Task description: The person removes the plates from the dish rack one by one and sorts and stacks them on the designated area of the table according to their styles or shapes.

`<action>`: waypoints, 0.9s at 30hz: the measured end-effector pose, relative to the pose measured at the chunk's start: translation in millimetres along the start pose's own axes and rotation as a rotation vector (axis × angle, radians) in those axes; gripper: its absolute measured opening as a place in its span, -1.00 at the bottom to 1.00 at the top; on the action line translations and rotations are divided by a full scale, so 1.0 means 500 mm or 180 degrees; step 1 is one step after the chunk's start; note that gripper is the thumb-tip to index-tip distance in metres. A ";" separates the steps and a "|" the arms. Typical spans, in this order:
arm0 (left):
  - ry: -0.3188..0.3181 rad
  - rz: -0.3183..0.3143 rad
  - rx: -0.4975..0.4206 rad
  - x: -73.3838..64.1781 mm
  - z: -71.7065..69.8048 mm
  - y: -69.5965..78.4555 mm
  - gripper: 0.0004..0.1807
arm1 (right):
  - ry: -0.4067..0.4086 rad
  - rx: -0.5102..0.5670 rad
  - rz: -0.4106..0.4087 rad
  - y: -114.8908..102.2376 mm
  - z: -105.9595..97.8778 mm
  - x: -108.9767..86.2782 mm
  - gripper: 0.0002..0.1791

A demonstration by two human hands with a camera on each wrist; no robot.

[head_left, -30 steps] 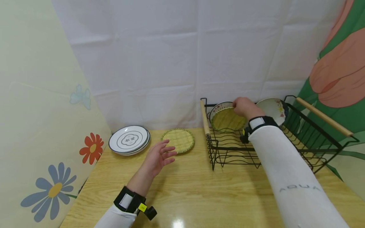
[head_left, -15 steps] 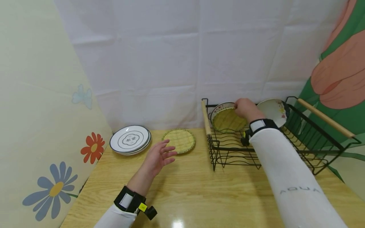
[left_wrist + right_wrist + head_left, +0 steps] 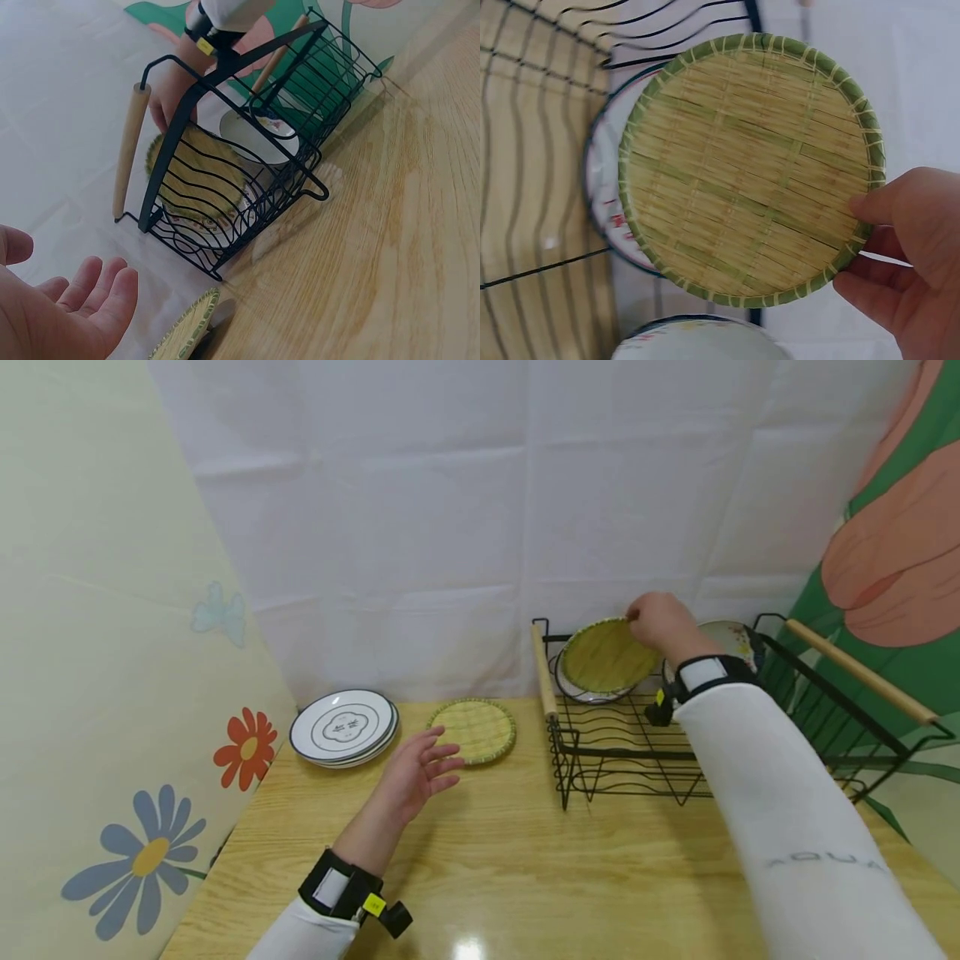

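A round woven bamboo mat [image 3: 750, 172] with a green stitched rim is pinched at its edge by my right hand [image 3: 663, 625]. It is raised and tilted above the left part of a black wire dish rack [image 3: 622, 753]. Behind it a white plate [image 3: 606, 187] with a dark rim and red marks stands in the rack, mostly covered. My left hand [image 3: 417, 777] hovers over the table, palm turned inward and fingers relaxed, holding nothing. Just beyond its fingertips a second woven mat [image 3: 476, 731] lies flat on the table.
Several stacked white plates [image 3: 341, 728] with dark rims sit at the back left. A white bowl [image 3: 262, 136] with floral decoration leans in the rack, right of the held mat. Wooden handles [image 3: 858, 668] top the rack's ends. A white cloth [image 3: 390, 527] hangs behind the wooden table [image 3: 510, 877].
My right hand has lifted the woven mat up and slightly right from its place in front of the plate in the rack. The left hand has stayed put.
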State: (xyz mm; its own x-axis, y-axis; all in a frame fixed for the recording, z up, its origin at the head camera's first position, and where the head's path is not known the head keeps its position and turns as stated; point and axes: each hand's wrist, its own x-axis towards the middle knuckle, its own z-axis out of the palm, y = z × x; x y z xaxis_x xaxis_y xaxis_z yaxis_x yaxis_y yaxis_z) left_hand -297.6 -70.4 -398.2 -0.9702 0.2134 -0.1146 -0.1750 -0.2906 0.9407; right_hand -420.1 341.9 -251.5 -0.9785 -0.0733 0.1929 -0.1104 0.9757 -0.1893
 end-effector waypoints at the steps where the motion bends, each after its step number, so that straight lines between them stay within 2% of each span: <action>1: 0.0005 -0.0004 0.0000 0.000 0.000 0.001 -0.46 | 0.0033 0.0001 -0.0005 -0.001 -0.011 0.000 -0.54; 11: -0.0015 -0.0001 0.0011 -0.002 -0.003 0.003 -0.46 | 0.0251 0.0158 -0.0115 -0.007 -0.112 -0.015 -0.51; 18: -0.0013 -0.0009 0.0018 -0.001 -0.010 0.006 -0.46 | 0.0377 0.0577 -0.0087 -0.019 -0.139 -0.039 -0.43; 21: -0.0011 -0.0029 0.0024 -0.002 -0.011 0.006 -0.46 | 0.0346 0.1114 0.0044 -0.035 -0.136 -0.050 -0.36; 24: -0.0004 -0.0047 0.0018 -0.003 -0.012 0.006 -0.45 | 0.0363 0.1901 0.0159 -0.061 -0.128 -0.060 -0.36; 27: 0.0003 -0.0055 0.0012 -0.005 -0.013 0.007 -0.45 | 0.0395 0.2810 0.0132 -0.086 -0.116 -0.072 -0.52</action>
State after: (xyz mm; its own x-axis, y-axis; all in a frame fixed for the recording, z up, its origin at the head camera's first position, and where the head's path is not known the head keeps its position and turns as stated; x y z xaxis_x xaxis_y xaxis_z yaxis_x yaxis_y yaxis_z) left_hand -296.7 -78.0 -396.7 -0.9672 0.2175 -0.1312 -0.1912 -0.2833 0.9398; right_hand -370.0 314.7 -194.4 -0.9644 0.0313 0.2626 -0.2196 0.4586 -0.8611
